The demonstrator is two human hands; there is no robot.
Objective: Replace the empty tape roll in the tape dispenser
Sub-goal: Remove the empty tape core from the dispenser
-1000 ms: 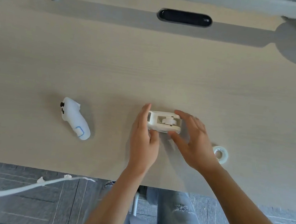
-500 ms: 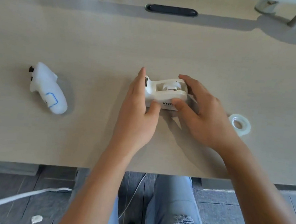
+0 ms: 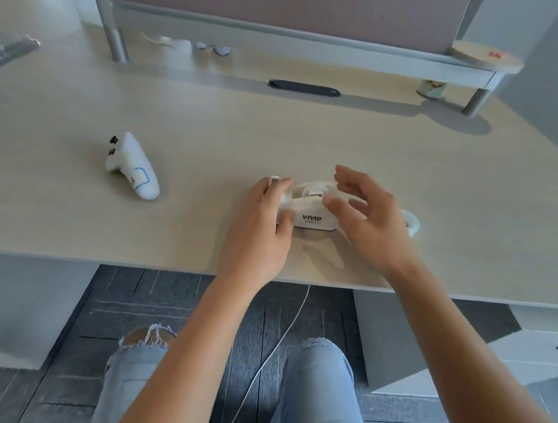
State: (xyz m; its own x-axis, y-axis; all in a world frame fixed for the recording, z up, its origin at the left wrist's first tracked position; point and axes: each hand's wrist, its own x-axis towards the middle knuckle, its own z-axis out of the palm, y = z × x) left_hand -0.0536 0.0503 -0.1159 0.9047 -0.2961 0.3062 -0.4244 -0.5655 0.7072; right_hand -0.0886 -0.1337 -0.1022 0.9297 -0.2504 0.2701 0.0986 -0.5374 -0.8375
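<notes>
A white tape dispenser (image 3: 311, 214) marked VIVID stands on the desk near its front edge, with a white spool hub showing in its top slot. My left hand (image 3: 262, 223) grips its left end, thumb on the near side and fingers over the cutter end. My right hand (image 3: 369, 221) hovers over its right end with fingers spread, holding nothing. Whether it touches the dispenser is unclear. A clear tape roll (image 3: 413, 223) lies flat just right of the dispenser, mostly hidden behind my right hand.
A white handheld controller (image 3: 134, 168) lies on the left part of the desk (image 3: 211, 118). A raised shelf (image 3: 289, 38) spans the back, with a black cable slot (image 3: 303, 88) below it. A small cup (image 3: 431, 88) sits back right. A white cord hangs below the desk edge.
The head view tilted up, revealing the shelf. My right hand has let go of the dispenser's right side and spread its fingers above it. My left hand keeps its hold.
</notes>
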